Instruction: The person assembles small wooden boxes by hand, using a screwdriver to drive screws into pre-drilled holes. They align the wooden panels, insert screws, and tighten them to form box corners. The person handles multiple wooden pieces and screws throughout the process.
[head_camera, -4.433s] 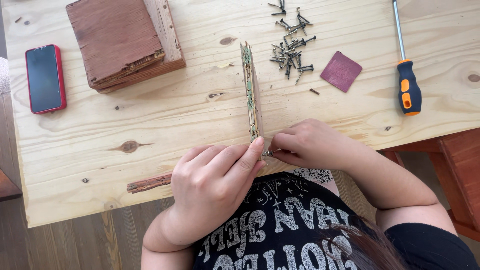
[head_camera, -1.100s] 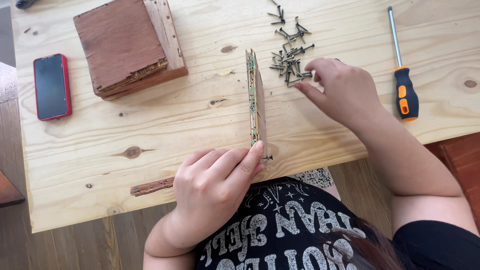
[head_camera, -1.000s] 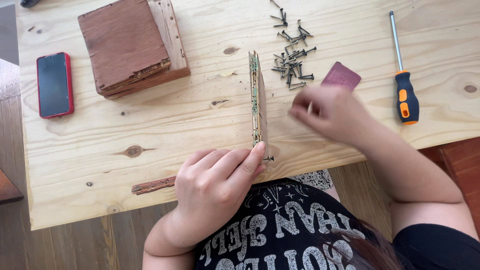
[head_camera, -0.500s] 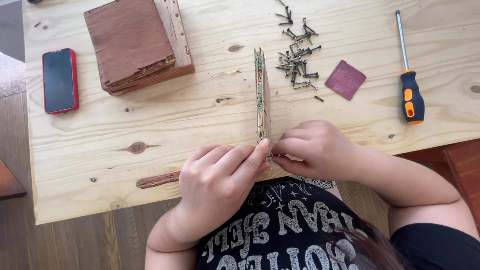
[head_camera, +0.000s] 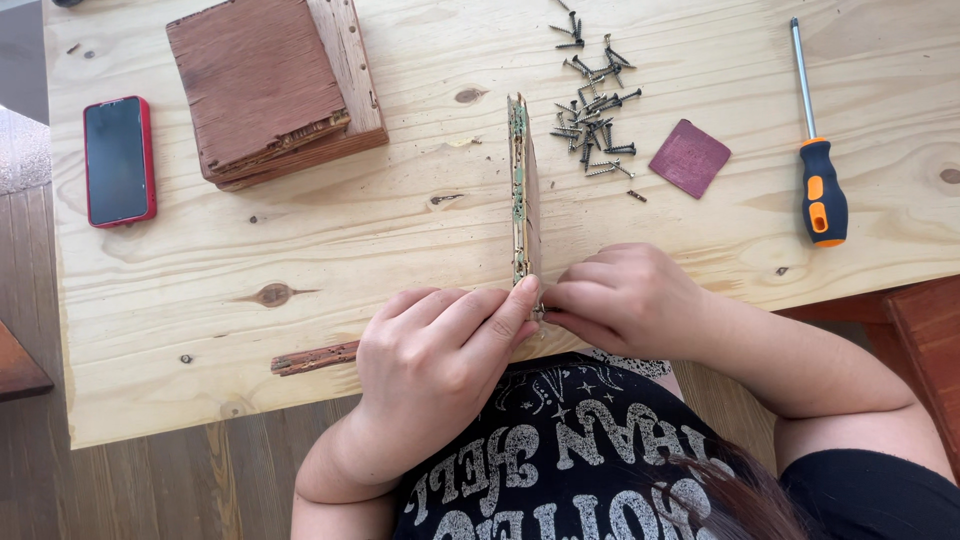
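both hands (head_camera: 440, 350) (head_camera: 625, 300) pinch the upright wooden board's (head_camera: 524, 190) near end.

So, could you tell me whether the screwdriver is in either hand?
No, the screwdriver lies alone on the table, right of both hands.

Board (head_camera: 527, 190): thin, reddish-brown wood, standing on edge on tabletop (head_camera: 400, 230), long axis running away from person. Upward edge pale, greenish, dotted along length. Far end near middle of tabletop; near end at tabletop's front edge. Left fingers (head_camera: 510, 305) press near end from left, right fingers (head_camera: 580, 300) meet it from right, pinching something small against board; too small to tell what.
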